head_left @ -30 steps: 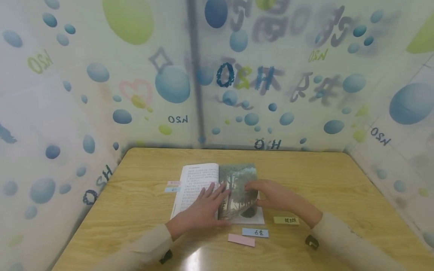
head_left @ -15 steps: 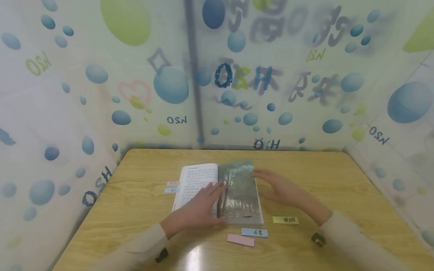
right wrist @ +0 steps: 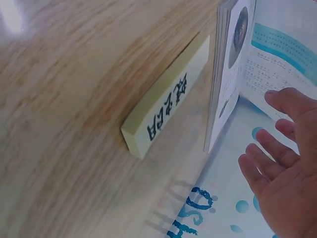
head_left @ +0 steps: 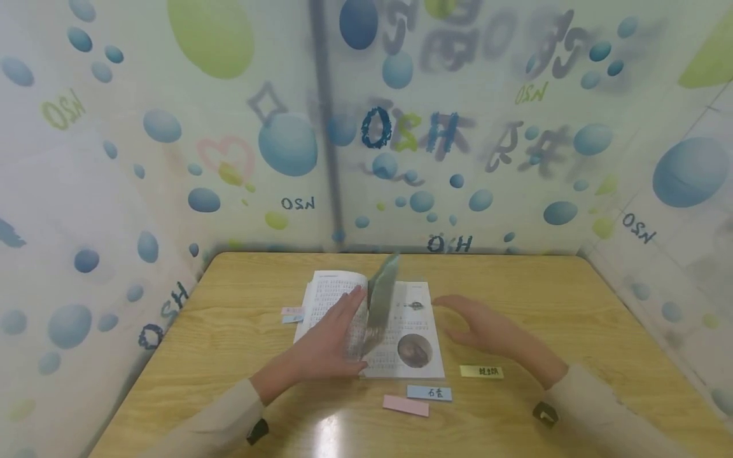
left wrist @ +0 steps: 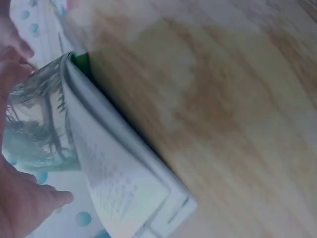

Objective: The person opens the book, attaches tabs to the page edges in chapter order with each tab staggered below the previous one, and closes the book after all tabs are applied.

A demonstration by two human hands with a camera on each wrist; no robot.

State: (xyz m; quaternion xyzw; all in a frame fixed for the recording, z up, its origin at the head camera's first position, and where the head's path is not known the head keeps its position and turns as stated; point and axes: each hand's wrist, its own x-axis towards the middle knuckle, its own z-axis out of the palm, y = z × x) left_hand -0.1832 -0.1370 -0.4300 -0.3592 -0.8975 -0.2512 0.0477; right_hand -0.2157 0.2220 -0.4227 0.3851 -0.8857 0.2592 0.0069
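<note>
An open book (head_left: 403, 362) lies on the table, with one picture leaf (head_left: 385, 305) standing almost upright near the spine. My left hand (head_left: 329, 340) rests over the left page, fingers stretched toward the spine and thumb near the lower edge. In the left wrist view, the leaf's tree picture shows beyond the left hand (left wrist: 25, 203). Just off the book's right edge is my right hand (head_left: 481, 326), its fingers loosely bent and holding nothing. The right wrist view has this hand (right wrist: 282, 173) beside the leaf's printed reverse (right wrist: 275, 59), which has a teal band.
Pink and blue tabs (head_left: 293, 319) stick out from the book's left edge. In front of the book lie a blue sticky-note pad (head_left: 429, 393) and a pink one (head_left: 406, 406). A yellow pad (head_left: 481, 371) with handwriting lies to the right. Patterned walls (head_left: 366, 191) enclose the wooden table (head_left: 240, 292).
The picture leaf has risen from the right side to nearly upright, baring a page with a round photo. My left hand has shifted left; my right hand has let go and moved right.
</note>
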